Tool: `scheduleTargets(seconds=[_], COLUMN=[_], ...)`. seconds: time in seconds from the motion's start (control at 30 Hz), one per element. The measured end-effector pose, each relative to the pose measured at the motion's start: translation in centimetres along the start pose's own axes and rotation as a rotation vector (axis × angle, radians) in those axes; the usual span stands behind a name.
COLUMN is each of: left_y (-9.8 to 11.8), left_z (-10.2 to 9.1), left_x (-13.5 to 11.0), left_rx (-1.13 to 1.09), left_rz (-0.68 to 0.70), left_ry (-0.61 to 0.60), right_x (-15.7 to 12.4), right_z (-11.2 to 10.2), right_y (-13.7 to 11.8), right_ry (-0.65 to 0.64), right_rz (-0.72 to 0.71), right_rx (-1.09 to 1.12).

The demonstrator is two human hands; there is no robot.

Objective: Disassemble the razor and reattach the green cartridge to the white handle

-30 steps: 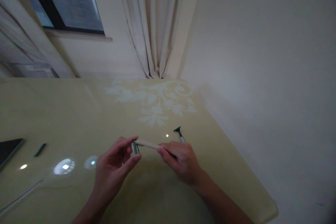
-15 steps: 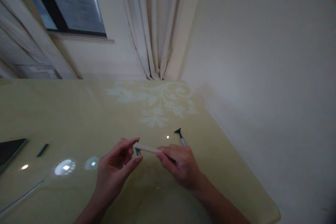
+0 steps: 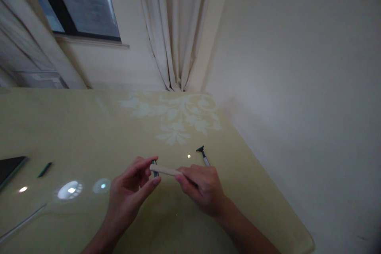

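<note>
My left hand [image 3: 126, 192] pinches a small dark green razor cartridge [image 3: 155, 172] by its ends, between thumb and forefinger. In my right hand [image 3: 204, 188] is a slim, pale, toothbrush-shaped stick [image 3: 165, 170], gripped between thumb and curled fingers. Its rounded far end lies across the cartridge and hides part of it; whether bristles are underneath I cannot tell. Just beyond my right hand a razor [image 3: 203, 154] with a dark head and grey handle lies on the table, its lower end hidden by the hand.
The glossy yellowish table [image 3: 238, 190] meets a wall [image 3: 312, 107] on the right. At the left lie a small dark green strip [image 3: 45, 170], a dark flat panel [image 3: 11, 170] and a thin clear rod [image 3: 22, 224]. A curtain [image 3: 177, 27] hangs behind the table.
The pale stick has slid slightly left over the cartridge, with my right hand following it. My left hand keeps its pinch; the whole view has shifted a little.
</note>
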State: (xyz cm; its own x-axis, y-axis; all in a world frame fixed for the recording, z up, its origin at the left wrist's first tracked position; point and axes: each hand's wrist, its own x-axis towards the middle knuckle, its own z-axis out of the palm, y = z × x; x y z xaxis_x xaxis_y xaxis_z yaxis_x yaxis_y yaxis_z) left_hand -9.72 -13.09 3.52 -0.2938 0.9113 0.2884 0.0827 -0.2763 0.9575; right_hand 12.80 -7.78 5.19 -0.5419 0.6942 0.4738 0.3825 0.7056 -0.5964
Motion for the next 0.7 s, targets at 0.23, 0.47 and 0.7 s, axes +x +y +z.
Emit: scheduleTargets(seconds=[0.23, 0.47, 0.7], left_y=[0.02, -0.20, 0.00], left_z=[0.06, 0.13, -0.08], left_x=[-0.12, -0.12, -0.15], left_rx=[-0.018, -0.041, -0.012], left_rz=[0.003, 0.022, 0.031], left_ry=[0.005, 0.011, -0.010], right_x=[0.08, -0.10, 0.01], right_z=[0.05, 0.23, -0.15], right_y=[-0.17, 0.08, 0.12], right_ry=[0.034, 0.050, 0.050], right_rz=[-0.014, -0.013, 0.018], right_rx=[-0.040, -0.060, -0.039])
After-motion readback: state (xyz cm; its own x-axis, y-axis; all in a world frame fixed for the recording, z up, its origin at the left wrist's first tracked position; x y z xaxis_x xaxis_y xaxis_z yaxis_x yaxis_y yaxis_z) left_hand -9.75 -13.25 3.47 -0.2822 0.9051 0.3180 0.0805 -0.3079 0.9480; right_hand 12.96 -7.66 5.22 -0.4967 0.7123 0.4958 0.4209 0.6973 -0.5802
